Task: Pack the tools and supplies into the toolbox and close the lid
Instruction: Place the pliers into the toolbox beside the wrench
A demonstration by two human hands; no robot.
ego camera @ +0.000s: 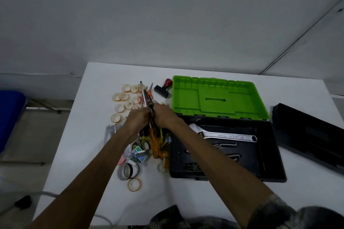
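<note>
Both our hands close together around one bundle of long tools [147,102]: our left hand [138,118] and our right hand [162,113] are clamped side by side on the shafts, with pliers and a screwdriver tip sticking out toward the far edge and amber screwdriver handles [155,145] trailing back toward us. The bundle is over the loose pile on the white table [96,117], left of the toolbox. Beyond our hands lie small clear tape rolls [122,96], and near us a dark tape roll [128,171] beside another clear one. To the right, the black toolbox base [273,154] sits open, an adjustable wrench [227,135] lying across its inside. Its green lid [186,98] is folded back flat behind it, with a red-knobbed stamp [163,89] just left of the lid. A black tray [307,135] rests farther right.
</note>
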